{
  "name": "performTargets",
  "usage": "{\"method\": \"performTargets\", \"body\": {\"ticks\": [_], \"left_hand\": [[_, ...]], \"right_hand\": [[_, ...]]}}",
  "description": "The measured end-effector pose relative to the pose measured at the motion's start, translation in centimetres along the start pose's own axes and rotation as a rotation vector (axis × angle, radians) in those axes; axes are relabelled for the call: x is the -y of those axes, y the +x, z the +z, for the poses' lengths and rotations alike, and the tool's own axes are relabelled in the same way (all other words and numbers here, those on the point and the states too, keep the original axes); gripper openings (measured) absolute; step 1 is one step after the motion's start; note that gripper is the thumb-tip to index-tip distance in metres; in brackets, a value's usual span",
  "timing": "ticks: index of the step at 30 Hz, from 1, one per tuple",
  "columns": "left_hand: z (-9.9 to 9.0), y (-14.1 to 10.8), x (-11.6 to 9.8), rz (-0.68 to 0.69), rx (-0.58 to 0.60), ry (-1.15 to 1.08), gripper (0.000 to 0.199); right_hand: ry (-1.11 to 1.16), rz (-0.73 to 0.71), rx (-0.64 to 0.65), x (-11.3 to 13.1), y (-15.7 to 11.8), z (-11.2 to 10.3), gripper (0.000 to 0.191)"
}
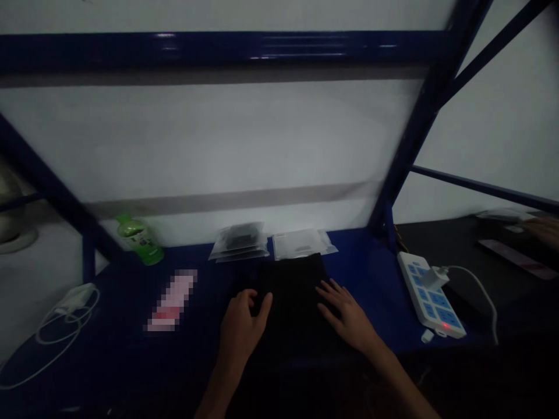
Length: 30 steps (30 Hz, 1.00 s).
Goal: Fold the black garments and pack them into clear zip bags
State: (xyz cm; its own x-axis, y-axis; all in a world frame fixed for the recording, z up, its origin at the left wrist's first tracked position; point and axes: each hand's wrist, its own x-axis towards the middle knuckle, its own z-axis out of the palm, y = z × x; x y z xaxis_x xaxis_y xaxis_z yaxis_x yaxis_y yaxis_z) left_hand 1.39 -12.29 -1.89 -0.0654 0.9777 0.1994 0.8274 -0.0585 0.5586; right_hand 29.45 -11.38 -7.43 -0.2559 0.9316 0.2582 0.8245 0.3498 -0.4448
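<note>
Currently, a blue steel rack is being viewed from the front, with its dark blue shelf serving as the work surface. A flat black article, probably folded cloth, is being kept at the shelf's near side, between both hands. Its lower edge is being lost in shadow, so its folds cannot be made out. The fingers of the left hand are being held partly curled at its left edge, though whether it is being pinched cannot be told; the fingers of the right hand are being splayed, released, upon its right side. Two clear packets are being left untouched beyond it, their contents indistinct.
</note>
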Motion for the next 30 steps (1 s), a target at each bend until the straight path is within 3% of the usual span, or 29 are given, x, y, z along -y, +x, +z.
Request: {"method": "performTargets", "body": {"ticks": [3,8,14,18,20,22,26,30], "left_hand": [[0.1,0.4,0.2,-0.032,0.156,0.126,0.045],[0.5,0.9,0.1,-0.044,0.192,0.105,0.026],[0.1,2.3,0.2,-0.118,0.046,-0.105,0.024],[1.1,3.1,-2.1,-0.152,-0.113,-0.263,0.031],[2.6,3.0,-4.2,-0.091,-0.169,-0.309,0.035],[4.5,2.3,-6.4,0.071,-0.166,-0.333,0.035],[7.9,0.1,-8.6,0.416,0.072,-0.181,0.040],[9.0,-1.2,-8.3,0.504,0.208,-0.077,0.050]], "right_hand": [[0.002,-0.005,-0.005,-0.1,0.0,0.1,0.047],[0.017,-0.018,-0.017,0.0,0.0,0.1,0.046],[0.120,0.038,-0.037,0.0,-0.7,-1.2,0.051],[-0.057,0.172,-0.102,-2.3,-2.6,-1.5,0.051],[-0.177,0.245,-0.122,-3.8,-3.8,-1.3,0.053],[-0.253,0.272,-0.129,-5.0,-4.9,-1.0,0.054],[-0.309,0.263,-0.125,-5.6,-6.0,-0.6,0.053],[-0.318,0.251,-0.148,-5.2,-5.9,-0.4,0.052]]}}
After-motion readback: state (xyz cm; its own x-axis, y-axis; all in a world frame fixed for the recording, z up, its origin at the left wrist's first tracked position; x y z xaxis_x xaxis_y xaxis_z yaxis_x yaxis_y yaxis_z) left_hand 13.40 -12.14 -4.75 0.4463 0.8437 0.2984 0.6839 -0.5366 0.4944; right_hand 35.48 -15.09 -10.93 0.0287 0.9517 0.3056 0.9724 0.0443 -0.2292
